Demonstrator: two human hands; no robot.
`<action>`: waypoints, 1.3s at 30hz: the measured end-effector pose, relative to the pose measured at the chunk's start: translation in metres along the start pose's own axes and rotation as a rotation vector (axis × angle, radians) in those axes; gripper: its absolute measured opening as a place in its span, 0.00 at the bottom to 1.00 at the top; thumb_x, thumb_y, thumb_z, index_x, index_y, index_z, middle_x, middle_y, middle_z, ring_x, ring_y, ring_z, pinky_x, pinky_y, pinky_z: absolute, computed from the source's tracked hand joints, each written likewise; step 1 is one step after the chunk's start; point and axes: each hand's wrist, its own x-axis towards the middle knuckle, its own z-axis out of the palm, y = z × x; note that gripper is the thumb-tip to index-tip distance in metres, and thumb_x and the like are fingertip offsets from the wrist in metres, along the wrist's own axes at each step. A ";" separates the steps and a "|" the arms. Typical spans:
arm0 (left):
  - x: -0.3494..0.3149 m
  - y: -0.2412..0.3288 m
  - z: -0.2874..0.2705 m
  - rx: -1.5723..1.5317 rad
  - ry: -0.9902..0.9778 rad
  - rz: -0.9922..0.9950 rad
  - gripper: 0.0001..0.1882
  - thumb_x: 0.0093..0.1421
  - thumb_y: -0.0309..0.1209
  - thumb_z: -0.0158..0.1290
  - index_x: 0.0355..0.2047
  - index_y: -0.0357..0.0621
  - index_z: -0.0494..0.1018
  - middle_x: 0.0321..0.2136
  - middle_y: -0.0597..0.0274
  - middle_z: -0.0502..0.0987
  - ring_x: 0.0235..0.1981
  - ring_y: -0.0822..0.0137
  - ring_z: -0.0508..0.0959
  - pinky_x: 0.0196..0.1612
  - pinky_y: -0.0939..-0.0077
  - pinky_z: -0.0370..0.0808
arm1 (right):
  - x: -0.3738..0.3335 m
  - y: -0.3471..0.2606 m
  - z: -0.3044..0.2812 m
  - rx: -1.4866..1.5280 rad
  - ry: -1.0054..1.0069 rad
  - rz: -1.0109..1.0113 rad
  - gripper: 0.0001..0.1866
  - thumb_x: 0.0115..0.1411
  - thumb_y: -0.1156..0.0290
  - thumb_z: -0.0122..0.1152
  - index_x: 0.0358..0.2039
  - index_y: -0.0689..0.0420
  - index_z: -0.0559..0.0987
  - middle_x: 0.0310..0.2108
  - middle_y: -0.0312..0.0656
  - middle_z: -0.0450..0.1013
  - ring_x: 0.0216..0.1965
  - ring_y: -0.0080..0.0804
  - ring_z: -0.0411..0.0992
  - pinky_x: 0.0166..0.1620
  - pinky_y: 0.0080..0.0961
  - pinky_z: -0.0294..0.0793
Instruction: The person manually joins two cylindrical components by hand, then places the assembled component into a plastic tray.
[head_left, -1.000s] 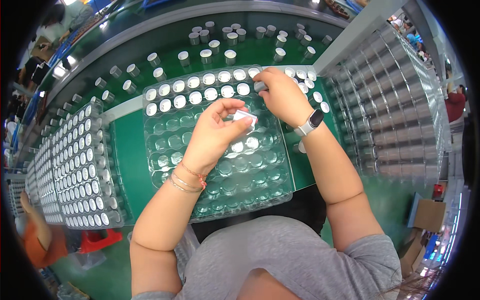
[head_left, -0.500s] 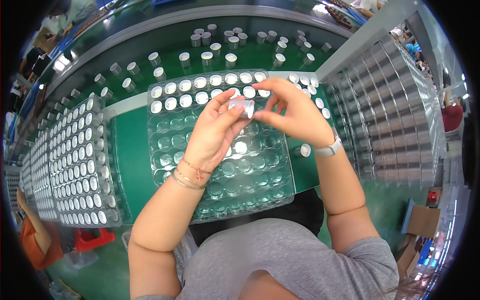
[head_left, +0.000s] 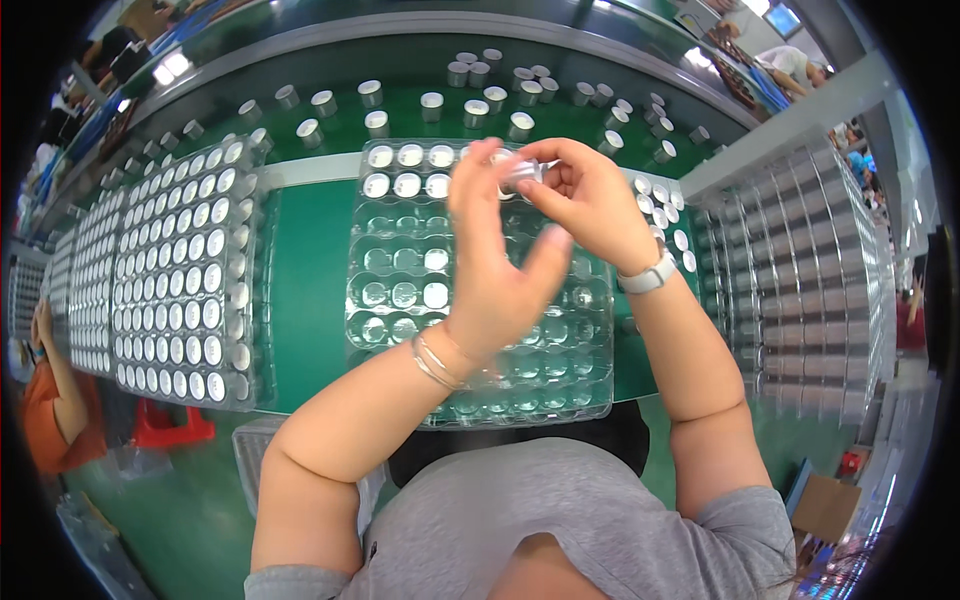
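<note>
My right hand (head_left: 590,200) is closed, thumb and fingers gripping a small silver cylinder (head_left: 525,172) over the far part of the tray. Beside it my left hand (head_left: 495,255) is open, thumb spread away from the fingers. The left fingers are blurred and rise close to the cylinder; whether they touch it I cannot tell. Below both hands lies a clear plastic tray (head_left: 365,355) with rows of round pockets. Silver cylinders with white tops (head_left: 408,186) fill its two far rows where they show; my hands hide part of these.
Filled trays (head_left: 170,290) of white-topped cylinders stand at left. Loose cylinders (head_left: 476,113) are scattered on the green surface beyond, and more (head_left: 660,205) sit right of the tray. A tall stack of clear trays (head_left: 800,270) rises at right. A person in orange (head_left: 62,425) is at far left.
The cylinder has passed from my left hand into my right hand's grip. My left hand has let go and opened. The view has shifted, so the tray appears farther right.
</note>
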 end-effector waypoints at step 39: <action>-0.005 0.014 -0.003 0.166 -0.396 0.443 0.23 0.44 0.21 0.59 0.43 0.52 0.74 0.46 0.60 0.70 0.53 0.55 0.70 0.59 0.48 0.65 | 0.172 0.067 0.033 -0.746 -0.145 -0.002 0.36 0.51 0.69 0.63 0.61 0.57 0.61 0.51 0.58 0.70 0.52 0.52 0.70 0.54 0.39 0.70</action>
